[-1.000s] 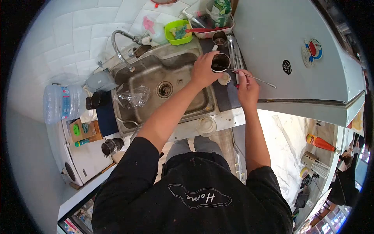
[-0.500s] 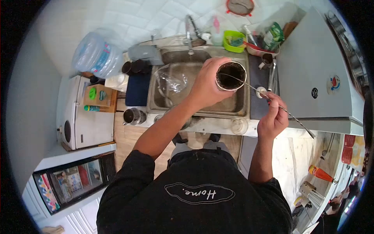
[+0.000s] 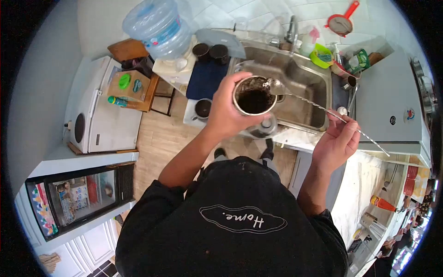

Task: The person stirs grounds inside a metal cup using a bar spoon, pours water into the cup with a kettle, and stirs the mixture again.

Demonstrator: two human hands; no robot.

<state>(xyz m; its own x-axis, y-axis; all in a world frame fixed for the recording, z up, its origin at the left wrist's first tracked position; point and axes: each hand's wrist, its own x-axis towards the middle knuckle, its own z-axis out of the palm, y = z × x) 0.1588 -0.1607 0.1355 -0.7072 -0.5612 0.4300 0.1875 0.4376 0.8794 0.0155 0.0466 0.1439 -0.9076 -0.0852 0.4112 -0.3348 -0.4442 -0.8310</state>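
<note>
My left hand (image 3: pixel 228 111) is wrapped round a metal cup (image 3: pixel 236 94) whose mouth faces up toward me. Dark brown stuff, wet or grainy, lies inside and clings to the inner wall. Between the fingers of my right hand (image 3: pixel 339 138) is a long bar spoon (image 3: pixel 318 105) with a twisted handle. Its shiny bowl is at the right side of the cup's rim; whether it touches the rim I cannot tell. Both hands are above the near left part of the steel sink (image 3: pixel 302 113).
Two dark cups (image 3: pixel 218 51) stand by a dark blue mat (image 3: pixel 206 79), left of the sink. A glass jug (image 3: pixel 265 127) is on the counter edge below my left hand. The faucet (image 3: pixel 292 34) rises behind the sink; a fridge (image 3: pixel 390 92) stands at the right.
The spoon's bowl has come up out of the cup to its rim. My view has turned left, and the cup now sits further left over the sink's near edge.
</note>
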